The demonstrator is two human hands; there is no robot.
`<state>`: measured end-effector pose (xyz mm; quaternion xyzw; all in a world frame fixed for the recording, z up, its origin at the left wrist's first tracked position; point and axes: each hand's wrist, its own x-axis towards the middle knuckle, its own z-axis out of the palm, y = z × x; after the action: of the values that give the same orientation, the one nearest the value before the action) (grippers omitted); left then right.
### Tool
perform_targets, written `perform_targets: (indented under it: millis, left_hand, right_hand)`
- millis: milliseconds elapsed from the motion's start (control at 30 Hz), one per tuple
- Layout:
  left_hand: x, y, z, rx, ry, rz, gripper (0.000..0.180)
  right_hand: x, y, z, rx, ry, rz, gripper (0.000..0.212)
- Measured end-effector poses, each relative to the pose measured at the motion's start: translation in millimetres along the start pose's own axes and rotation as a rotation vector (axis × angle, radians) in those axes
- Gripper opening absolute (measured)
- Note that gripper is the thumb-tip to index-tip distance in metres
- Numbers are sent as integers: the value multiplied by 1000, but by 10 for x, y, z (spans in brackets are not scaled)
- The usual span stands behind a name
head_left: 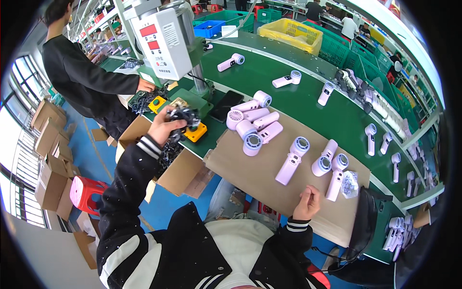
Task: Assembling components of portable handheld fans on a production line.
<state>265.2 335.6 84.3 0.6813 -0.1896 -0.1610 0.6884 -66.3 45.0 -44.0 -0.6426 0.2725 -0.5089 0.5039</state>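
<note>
My left hand (162, 127) is closed around a bundle of black, shiny small parts (186, 117), which look like bagged cords. It is raised beside the bench press, over an open cardboard box (180, 171) holding more of the same dark pieces. Fingers curled and with nothing visible in them, my right hand (307, 203) rests near the front edge of a brown cardboard sheet (250, 176). Closest to it are a lilac handheld fan (337, 178), another lilac fan (292, 161) and a clear plastic bag (350, 185). More lilac fans (252, 123) lie heaped at the sheet's far left.
A bench press (163, 43) with yellow button boxes (195, 132) stands at left, a black phone (226, 106) beside it. Spaced fans (287, 79) lie on the green conveyor belt (260, 58). A black bag (368, 214) sits at right. A co-worker (86, 72) works at far left.
</note>
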Motion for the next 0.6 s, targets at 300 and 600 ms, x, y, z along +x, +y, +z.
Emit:
perform_targets:
  millis: [300,600]
  left_hand:
    - [206,-402,924,537,-265,123,35]
    - [303,-949,1079,572,-219,531,35]
  right_hand:
    - [22,-9,-39,16,-62,25,10]
    - [35,-2,-31,8,-111,32,11]
